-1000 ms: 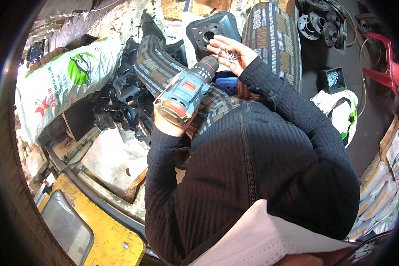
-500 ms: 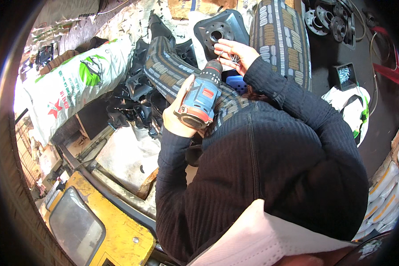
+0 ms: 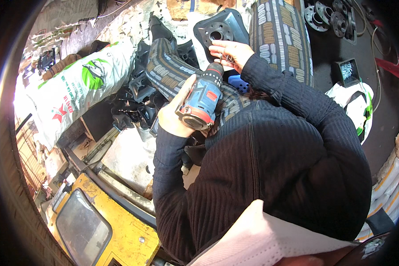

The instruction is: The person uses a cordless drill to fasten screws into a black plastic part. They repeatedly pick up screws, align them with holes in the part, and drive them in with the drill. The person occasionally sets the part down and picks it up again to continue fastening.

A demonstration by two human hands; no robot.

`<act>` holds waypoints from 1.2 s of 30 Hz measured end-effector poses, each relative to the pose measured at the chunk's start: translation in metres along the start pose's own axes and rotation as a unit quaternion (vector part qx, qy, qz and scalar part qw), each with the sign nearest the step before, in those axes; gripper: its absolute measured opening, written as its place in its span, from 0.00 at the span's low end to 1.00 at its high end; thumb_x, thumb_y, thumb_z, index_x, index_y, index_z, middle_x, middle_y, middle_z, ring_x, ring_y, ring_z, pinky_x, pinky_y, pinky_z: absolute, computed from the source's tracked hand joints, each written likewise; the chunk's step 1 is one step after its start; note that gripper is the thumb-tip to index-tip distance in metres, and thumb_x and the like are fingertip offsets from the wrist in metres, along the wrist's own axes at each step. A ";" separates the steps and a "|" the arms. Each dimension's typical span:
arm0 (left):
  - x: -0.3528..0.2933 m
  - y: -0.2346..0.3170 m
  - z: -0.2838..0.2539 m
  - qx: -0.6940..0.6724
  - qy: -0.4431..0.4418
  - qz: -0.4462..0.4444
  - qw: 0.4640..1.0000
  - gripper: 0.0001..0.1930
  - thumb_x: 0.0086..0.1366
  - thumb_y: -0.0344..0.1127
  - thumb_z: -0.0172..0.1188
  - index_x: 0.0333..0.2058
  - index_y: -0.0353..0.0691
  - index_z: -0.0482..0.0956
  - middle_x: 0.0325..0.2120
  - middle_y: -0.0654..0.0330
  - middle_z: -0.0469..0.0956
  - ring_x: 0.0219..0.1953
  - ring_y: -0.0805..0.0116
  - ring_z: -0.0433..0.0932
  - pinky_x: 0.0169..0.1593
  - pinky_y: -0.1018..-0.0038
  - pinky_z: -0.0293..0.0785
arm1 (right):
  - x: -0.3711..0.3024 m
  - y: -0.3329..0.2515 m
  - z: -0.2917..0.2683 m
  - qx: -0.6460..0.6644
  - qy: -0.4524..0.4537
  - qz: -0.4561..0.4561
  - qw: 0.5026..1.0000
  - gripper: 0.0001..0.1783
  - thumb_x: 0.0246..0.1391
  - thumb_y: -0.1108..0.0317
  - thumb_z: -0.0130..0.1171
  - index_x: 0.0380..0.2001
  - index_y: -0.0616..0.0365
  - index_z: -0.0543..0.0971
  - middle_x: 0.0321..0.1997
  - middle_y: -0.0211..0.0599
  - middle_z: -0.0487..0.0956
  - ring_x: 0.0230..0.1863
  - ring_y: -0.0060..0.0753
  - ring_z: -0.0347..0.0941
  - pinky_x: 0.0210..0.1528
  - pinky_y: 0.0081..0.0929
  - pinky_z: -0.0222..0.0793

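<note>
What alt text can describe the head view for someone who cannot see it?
A person's left hand grips a blue drill, its tip close to the right hand, which holds small screws. Just beyond is a black part with a round opening; a box stands to the right.

The blue-and-red drill (image 3: 200,103) in the left hand (image 3: 174,116) points toward small screws (image 3: 227,59) in the right hand (image 3: 237,54).

Drill (image 3: 202,101) in left hand (image 3: 174,119); right hand (image 3: 236,54) just ahead; flanged plate (image 3: 227,21) beyond both; sack (image 3: 86,84) left of grip; screw box (image 3: 352,81) right.
</note>
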State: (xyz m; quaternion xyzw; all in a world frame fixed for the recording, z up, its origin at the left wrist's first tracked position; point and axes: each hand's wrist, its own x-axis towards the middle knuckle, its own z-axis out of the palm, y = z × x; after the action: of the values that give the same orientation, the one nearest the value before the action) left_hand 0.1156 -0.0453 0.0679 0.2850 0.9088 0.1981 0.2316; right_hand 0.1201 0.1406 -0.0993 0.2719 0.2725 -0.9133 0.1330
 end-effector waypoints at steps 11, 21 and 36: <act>0.007 -0.013 0.003 0.019 -0.003 0.006 1.000 0.35 0.46 0.36 0.67 0.54 0.39 0.65 0.45 0.53 0.74 0.43 0.64 0.77 0.48 0.73 0.72 | 0.006 -0.007 0.001 0.048 -0.025 0.013 0.998 0.25 0.57 0.72 0.47 0.57 0.67 0.62 0.56 0.48 0.69 0.53 0.35 0.69 0.43 0.19 0.73; 0.024 -0.040 -0.002 0.067 0.063 -0.015 0.996 0.20 0.48 0.39 0.67 0.40 0.38 0.76 0.34 0.55 0.78 0.38 0.57 0.78 0.43 0.66 0.73 | 0.007 0.020 -0.045 0.067 0.141 0.047 0.987 0.18 0.60 0.67 0.43 0.50 0.61 0.70 0.23 0.23 0.67 0.20 0.16 0.59 0.19 0.16 0.59; 0.079 -0.046 -0.010 0.071 -0.061 -0.094 0.991 0.27 0.47 0.38 0.70 0.46 0.36 0.73 0.40 0.52 0.78 0.43 0.63 0.78 0.48 0.70 0.73 | 0.039 0.022 -0.048 -0.103 0.178 0.056 0.977 0.20 0.51 0.53 0.61 0.35 0.60 0.77 0.14 0.23 0.68 0.09 0.15 0.55 0.10 0.18 0.49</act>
State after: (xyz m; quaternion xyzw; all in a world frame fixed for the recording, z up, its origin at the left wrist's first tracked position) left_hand 0.0330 -0.0348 0.0290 0.2259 0.9274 0.0930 0.2832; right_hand 0.1175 0.1466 -0.1649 0.4302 0.3685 -0.8084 0.1602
